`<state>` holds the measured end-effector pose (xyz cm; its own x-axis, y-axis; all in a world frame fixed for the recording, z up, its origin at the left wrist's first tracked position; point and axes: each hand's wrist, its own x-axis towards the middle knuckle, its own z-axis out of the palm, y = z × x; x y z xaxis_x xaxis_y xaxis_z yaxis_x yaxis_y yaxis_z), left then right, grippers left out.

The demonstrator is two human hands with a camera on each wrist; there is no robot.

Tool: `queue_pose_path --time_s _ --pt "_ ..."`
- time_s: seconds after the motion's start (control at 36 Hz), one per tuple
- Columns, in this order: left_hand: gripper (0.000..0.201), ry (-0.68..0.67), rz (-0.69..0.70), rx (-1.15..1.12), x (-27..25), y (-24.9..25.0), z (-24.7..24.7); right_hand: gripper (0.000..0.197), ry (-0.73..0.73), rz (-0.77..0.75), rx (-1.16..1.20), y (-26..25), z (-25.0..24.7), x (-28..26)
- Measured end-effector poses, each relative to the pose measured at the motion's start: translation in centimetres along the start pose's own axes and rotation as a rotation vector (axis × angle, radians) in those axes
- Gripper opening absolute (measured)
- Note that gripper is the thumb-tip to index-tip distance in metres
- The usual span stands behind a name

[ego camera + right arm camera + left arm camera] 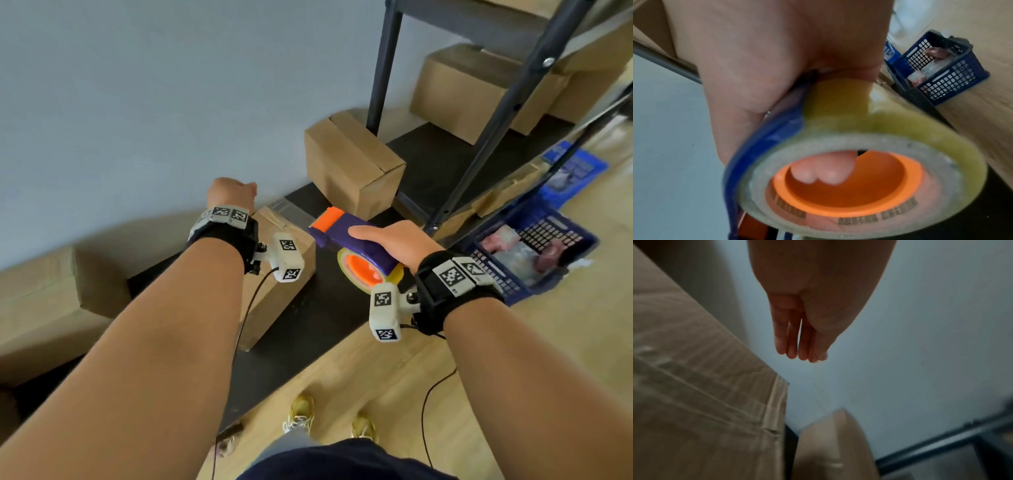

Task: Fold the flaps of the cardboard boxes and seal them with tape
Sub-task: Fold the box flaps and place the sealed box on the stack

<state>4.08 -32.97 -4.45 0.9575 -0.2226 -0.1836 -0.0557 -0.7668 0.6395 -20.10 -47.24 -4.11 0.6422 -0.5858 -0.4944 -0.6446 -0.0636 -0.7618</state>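
R hand (394,240) fingers round tape dispenser (356,246); L hand (803,331) fingers loose, empty, above taped box (277,274).

Matt cardboard box (284,274); glossy plastic tape dispenser (346,236)

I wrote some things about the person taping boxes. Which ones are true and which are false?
1. The right hand holds the tape dispenser. True.
2. The left hand holds a box. False: it holds nothing, fingers hanging straight.
3. The tape roll has an orange middle. True.
4. The basket is red. False: it is blue.
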Motion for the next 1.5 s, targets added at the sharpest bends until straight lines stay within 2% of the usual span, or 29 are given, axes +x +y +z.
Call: queue_pose_path --time_s 0.17,0.36,0.53,0.69,0.78,0.81,0.89,1.03,1.19,1.28,1.36,1.5 --pt "0.025 -0.05 0.028 0.055 1.5 -1.3 1.3 0.044 0.022 0.057 -0.027 0.2 1.7 1.1" --pt "0.02 -0.077 0.02 0.047 2.6 -2.7 2.7 0.052 -0.009 0.119 -0.04 0.5 2.5 2.0" --pt "0.032 -0.11 -0.017 0.108 2.9 -3.3 3.1 0.054 -0.015 0.128 -0.027 0.6 2.6 2.4" --pt "0.03 -0.161 -0.052 0.131 2.8 -3.6 3.5 0.052 -0.016 0.13 -0.046 0.7 2.6 2.8" --pt "0.031 -0.155 -0.033 0.103 2.0 -2.9 3.1 0.051 -0.016 0.136 -0.04 0.9 2.7 3.0" --pt "0.035 -0.149 0.012 0.124 1.8 -2.8 3.0 0.052 -0.017 0.14 -0.038 1.0 2.8 3.0" --pt "0.034 -0.189 0.08 0.29 1.4 -2.7 3.0 0.054 -0.021 0.14 -0.045 1.0 2.8 3.3" --pt "0.034 -0.218 -0.003 0.286 1.4 -3.4 3.7 0.054 -0.021 0.135 -0.072 1.3 2.9 3.6" --pt "0.043 -0.019 0.017 0.325 0.7 -2.3 4.5 0.056 -0.008 0.114 -0.087 1.2 3.2 4.0" --pt "0.031 0.045 0.139 0.377 -0.3 -2.1 4.7 0.06 0.004 0.115 -0.082 1.2 3.5 4.2" --pt "0.029 0.017 0.222 0.395 -1.5 -2.1 5.0 0.062 -0.002 0.117 -0.08 1.3 3.6 4.4" --pt "0.048 -0.024 0.257 0.403 -3.2 -3.1 6.0 0.065 -0.003 0.129 -0.077 1.6 3.5 4.5"
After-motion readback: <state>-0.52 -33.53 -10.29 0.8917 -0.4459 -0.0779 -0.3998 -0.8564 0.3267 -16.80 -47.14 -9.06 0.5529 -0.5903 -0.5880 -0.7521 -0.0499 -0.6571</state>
